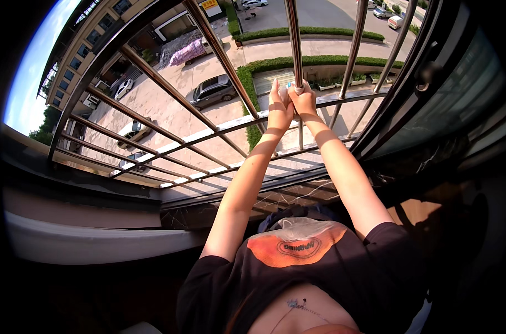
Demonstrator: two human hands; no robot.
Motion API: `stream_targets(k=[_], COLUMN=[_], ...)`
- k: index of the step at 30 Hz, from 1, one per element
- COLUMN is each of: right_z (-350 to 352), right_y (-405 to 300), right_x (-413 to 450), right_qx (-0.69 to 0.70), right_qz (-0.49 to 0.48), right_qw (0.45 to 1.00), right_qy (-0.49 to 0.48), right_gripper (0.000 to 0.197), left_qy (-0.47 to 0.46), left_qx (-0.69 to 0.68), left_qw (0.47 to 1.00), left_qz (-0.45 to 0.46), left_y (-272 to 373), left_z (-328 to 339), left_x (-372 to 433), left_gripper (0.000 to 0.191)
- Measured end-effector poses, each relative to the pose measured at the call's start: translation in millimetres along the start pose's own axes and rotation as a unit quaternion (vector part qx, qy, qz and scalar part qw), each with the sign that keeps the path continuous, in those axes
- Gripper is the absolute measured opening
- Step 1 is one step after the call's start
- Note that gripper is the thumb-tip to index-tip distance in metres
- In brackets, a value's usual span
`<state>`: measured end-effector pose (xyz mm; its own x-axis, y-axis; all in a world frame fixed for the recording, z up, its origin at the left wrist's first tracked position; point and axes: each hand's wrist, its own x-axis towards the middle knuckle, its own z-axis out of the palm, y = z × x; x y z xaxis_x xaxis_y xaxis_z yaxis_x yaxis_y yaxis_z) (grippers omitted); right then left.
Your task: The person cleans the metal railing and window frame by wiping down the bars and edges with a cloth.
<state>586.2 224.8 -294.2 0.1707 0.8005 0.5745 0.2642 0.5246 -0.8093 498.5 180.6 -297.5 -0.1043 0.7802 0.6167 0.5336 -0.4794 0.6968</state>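
Both arms reach out through the open window to a guard of shiny metal bars. My right hand (303,100) is closed around the lower part of an upright metal bar (294,41), just above the horizontal rail (332,100). Something whitish shows around the bar at its fingers, too small to name. Close beside it on the left is my left hand (280,110), with one finger stretched up along the bar. A pale, translucent patch and a small blue spot lie between the hands. Whether my left hand grips anything is hidden.
A dark window frame (386,96) with a glass pane (457,92) stands at the right. A dark marble sill (294,196) runs below the bars. Far below, outside, are a parked car (213,89), hedges (315,61) and a paved yard. White cloth (98,238) lies left.
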Motion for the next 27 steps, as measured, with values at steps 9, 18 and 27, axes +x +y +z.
stream_targets(k=[9, 18, 27], right_z=[-25, -68, -128], right_y=[0, 1, 18], right_x=[-34, -46, -36], right_qx=[0.198, 0.099, -0.122], right_qz=[0.055, -0.056, -0.123], right_qw=[0.978, 0.992, 0.977], right_qy=[-0.034, 0.058, 0.128], right_gripper=[0.049, 0.071, 0.024], left_qy=[0.028, 0.012, -0.005], left_qx=[-0.067, 0.032, -0.076], left_qw=[0.993, 0.996, 0.99], left_qz=[-0.09, 0.083, 0.12], left_y=[18, 43, 54], left_z=[-2, 12, 34], left_x=[-8, -30, -15], left_gripper=[0.035, 0.021, 0.027])
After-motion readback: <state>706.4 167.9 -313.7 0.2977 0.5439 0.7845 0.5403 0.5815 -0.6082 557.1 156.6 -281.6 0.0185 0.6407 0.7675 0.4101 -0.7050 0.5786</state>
